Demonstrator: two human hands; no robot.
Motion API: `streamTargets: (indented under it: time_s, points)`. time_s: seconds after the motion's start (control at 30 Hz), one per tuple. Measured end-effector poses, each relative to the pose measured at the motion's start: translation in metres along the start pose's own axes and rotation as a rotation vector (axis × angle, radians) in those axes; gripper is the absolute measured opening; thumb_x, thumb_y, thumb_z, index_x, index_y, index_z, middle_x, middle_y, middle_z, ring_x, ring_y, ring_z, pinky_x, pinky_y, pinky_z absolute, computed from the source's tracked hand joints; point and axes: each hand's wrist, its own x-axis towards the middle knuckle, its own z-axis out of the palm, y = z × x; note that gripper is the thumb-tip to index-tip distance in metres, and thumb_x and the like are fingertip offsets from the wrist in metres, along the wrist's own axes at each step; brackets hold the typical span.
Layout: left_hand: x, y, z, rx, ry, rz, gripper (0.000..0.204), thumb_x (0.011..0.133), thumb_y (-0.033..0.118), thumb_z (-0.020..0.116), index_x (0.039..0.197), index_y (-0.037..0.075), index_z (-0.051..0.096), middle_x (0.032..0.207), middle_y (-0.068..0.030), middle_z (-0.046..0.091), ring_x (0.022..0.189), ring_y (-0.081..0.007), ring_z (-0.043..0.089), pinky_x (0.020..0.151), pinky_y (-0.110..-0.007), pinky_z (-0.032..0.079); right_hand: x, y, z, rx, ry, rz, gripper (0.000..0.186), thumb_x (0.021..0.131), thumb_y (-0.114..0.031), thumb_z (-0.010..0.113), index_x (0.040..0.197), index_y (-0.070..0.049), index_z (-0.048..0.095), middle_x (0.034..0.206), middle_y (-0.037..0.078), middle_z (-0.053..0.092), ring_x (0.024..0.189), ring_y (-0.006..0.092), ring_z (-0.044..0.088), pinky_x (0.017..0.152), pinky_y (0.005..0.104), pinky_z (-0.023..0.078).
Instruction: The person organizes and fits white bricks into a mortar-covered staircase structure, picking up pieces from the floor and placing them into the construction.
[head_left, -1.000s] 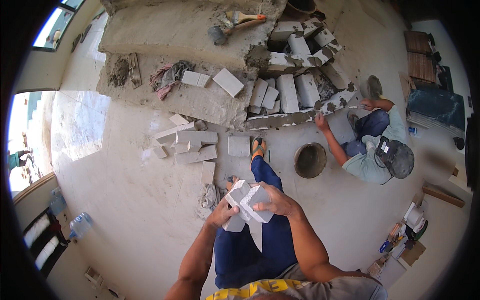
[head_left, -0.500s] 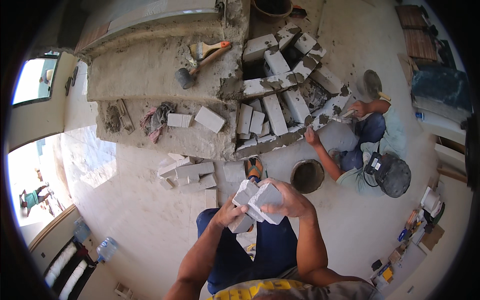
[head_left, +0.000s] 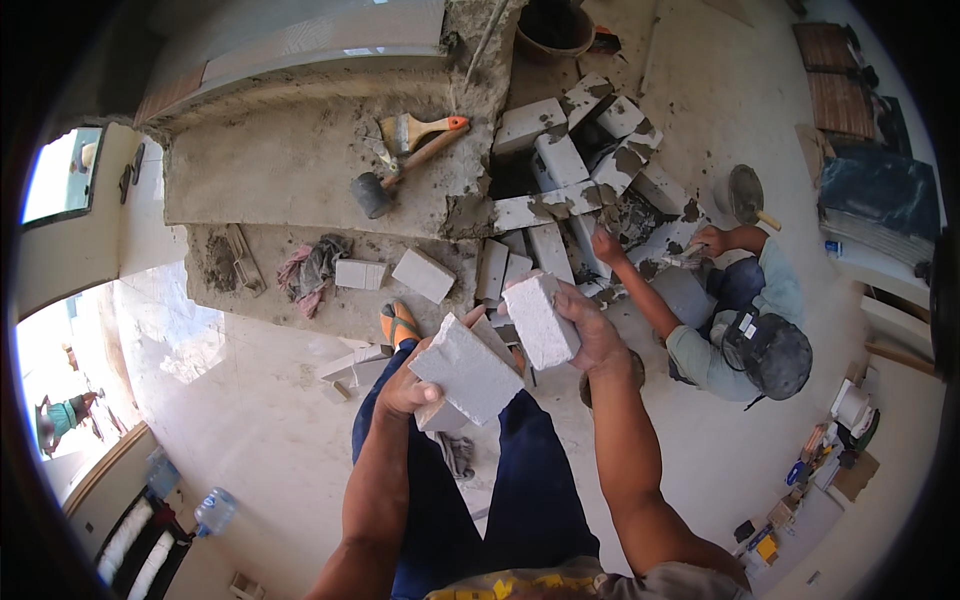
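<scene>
"Two hands, both loaded. What has the left?"

"The left hand (head_left: 403,388) grips a broad pale block (head_left: 468,368) with a ragged edge, thumb over its face. At least one more piece (head_left: 440,416) is clamped behind, partly hidden."

"And the right hand (head_left: 594,332)?"

"Closed round a smaller block (head_left: 541,320), just beside the other load. All of it's up in the air, over the person's legs."

"Where's that orange sandal (head_left: 398,322)?"

"At the lower step's (head_left: 215,310) front edge. Some loose blocks (head_left: 350,368) lie on the floor below that edge."

"Anything on the step itself?"

"A wooden float (head_left: 243,258) near its left end, then a bunched cloth (head_left: 318,272), then two blocks (head_left: 423,275) toward its right end. On the upper step (head_left: 260,170), a mallet (head_left: 372,195) and a brush (head_left: 405,132) lie near the right edge."

"And beyond that?"

"Mortar-daubed blocks (head_left: 545,207), set past the steps' right edge. A co-worker (head_left: 768,352) crouches alongside, one hand over them, the other holding a tool I can't make out."
</scene>
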Motion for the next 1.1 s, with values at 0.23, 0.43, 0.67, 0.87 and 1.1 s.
streamTargets:
  time_s: [0.23, 0.43, 0.67, 0.87, 1.1]
  points:
    - [0.032, -0.01, -0.054, 0.053, -0.109, -0.148, 0.133, 0.06, 0.069, 0.089, 0.159, -0.006, 0.042, 0.169, -0.0277, 0.03, 0.145, -0.0365, 0.049, 0.12, -0.046, 0.036, 0.182, -0.049, -0.09, -0.375, 0.699, -0.18, 0.051, 0.101, -0.033, 0.068, 0.138, 0.001, 0.057, 0.126, 0.012, 0.068, 0.114, 0.0252, 0.068, 0.095, 0.0415, 0.057]
    - [0.065, -0.027, -0.065, 0.051, -0.188, -0.307, 0.133, 0.063, 0.064, 0.087, 0.163, -0.005, 0.033, 0.155, -0.0231, 0.051, 0.142, -0.034, 0.052, 0.121, -0.045, 0.035, 0.311, -0.053, -0.185, -1.174, 1.095, -0.048, 0.078, 0.087, -0.039, 0.08, 0.137, 0.012, 0.047, 0.137, 0.029, 0.061, 0.12, 0.041, 0.067, 0.101, 0.0469, 0.057]
    - [0.07, -0.016, -0.068, 0.051, -0.182, -0.355, 0.126, 0.066, 0.052, 0.09, 0.163, -0.005, 0.033, 0.164, -0.0197, 0.044, 0.153, -0.0333, 0.04, 0.127, -0.044, 0.027, 0.364, -0.019, -0.173, -1.399, 1.106, 0.075, 0.074, 0.085, -0.027, 0.078, 0.134, 0.013, 0.04, 0.129, 0.033, 0.063, 0.118, 0.0439, 0.069, 0.101, 0.0466, 0.059]
    - [0.079, -0.016, -0.075, 0.079, -0.199, -0.322, 0.126, 0.067, 0.054, 0.089, 0.164, -0.004, 0.032, 0.161, -0.0199, 0.047, 0.15, -0.0331, 0.044, 0.126, -0.043, 0.029, 0.375, -0.004, -0.206, -1.703, 0.996, 0.064, 0.058, 0.087, -0.033, 0.083, 0.121, 0.01, 0.063, 0.124, 0.027, 0.069, 0.117, 0.041, 0.07, 0.1, 0.046, 0.059]
    - [0.086, -0.015, -0.075, 0.148, -0.108, -0.253, 0.128, 0.068, 0.061, 0.087, 0.163, -0.005, 0.032, 0.147, -0.0202, 0.057, 0.138, -0.032, 0.054, 0.118, -0.043, 0.038, 0.268, -0.028, -0.115, -1.338, 0.519, -0.249, 0.038, 0.1, -0.032, 0.073, 0.114, 0.004, 0.07, 0.105, 0.023, 0.075, 0.081, 0.0309, 0.074, 0.076, 0.0409, 0.059]
